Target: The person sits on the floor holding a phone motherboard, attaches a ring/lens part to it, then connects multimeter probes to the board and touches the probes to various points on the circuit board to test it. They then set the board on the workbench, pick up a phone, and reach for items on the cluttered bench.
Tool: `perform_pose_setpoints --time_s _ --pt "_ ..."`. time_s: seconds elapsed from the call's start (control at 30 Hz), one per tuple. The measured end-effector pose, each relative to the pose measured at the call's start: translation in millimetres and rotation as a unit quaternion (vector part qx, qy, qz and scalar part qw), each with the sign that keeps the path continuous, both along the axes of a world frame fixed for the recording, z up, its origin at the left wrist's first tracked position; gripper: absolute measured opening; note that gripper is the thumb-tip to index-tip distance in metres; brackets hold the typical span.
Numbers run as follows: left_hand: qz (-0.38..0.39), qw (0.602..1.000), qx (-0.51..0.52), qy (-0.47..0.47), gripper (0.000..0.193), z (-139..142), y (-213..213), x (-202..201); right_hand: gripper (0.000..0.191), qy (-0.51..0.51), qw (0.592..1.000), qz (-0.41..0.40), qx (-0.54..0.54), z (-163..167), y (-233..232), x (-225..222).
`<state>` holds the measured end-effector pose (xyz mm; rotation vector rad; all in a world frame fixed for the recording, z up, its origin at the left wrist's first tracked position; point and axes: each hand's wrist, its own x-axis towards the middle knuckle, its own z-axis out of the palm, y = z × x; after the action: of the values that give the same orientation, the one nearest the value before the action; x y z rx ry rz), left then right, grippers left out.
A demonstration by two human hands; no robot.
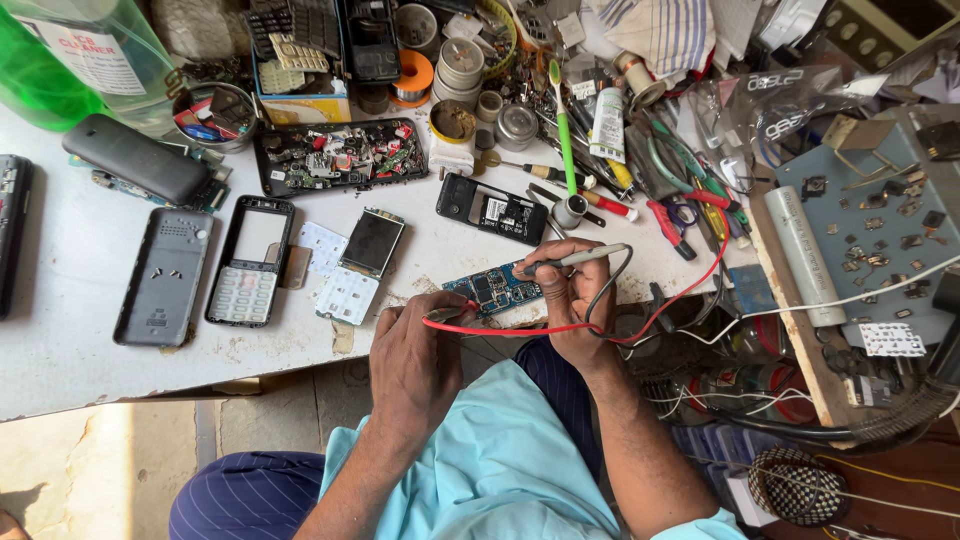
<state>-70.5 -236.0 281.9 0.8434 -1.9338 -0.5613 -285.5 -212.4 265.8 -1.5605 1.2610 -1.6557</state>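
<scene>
Two hands: left hand grips red probe, right hand grey probe (one circuit board).

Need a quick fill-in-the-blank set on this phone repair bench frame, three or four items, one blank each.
1. The left hand holds a probe whose colour is ____.
2. The right hand holds the slim grey probe with its tip on the small blue ____.
3. The grey phone back cover lies to the ____ of the black keypad front frame in the picture.
4. The toothbrush among the tools has a ____ handle.

Missing words: red; circuit board; left; green
</scene>
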Motion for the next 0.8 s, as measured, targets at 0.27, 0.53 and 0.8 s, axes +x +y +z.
perform_pose_setpoints --time_s 0.27,0.53,0.8 --pt "0.004 1.0 0.016 0.013 0.028 4.8 4.4 3.4 0.026 0.105 0.993 -0.038 0.023 15.2 3.8 10.6" --pt "0.005 1.0 0.013 0.022 0.023 4.0 5.2 10.1 0.031 0.218 0.971 -0.068 0.068 33.6 -1.2 20.2" --pt "0.005 1.0 0.005 0.029 0.024 1.1 3.6 16.8 0.027 0.273 0.959 -0.065 0.051 41.9 -6.6 32.5"
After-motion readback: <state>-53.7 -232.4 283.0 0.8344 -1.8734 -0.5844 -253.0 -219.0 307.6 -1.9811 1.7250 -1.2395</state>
